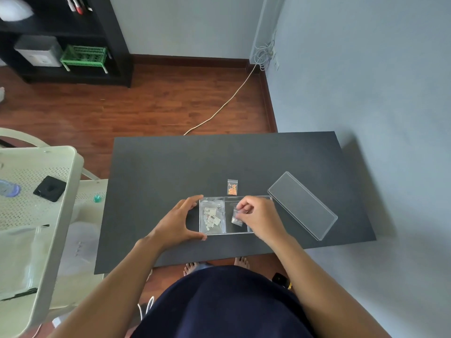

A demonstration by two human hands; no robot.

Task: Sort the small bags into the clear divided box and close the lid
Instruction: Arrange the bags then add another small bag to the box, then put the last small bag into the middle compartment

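Observation:
The clear divided box (228,198) lies open on the black table (195,162), in front of me. Its left compartment holds small clear bags with barcode labels (212,217). My right hand (260,219) hovers over the middle compartment, fingers pinched on a small clear bag (236,218) that hangs down into it. My left hand (179,219) is spread against the box's left wall, thumb at the near corner and fingers at the far corner. One small bag with orange pieces (232,187) lies on the table just beyond the box. The clear lid (302,204) lies apart, to the right.
A cream perforated cart (56,196) stands left of the table with a black square object (50,188), a plastic bottle (9,189) and clear bags on it. A grey wall runs along the right. A cable (219,109) crosses the wooden floor beyond the table.

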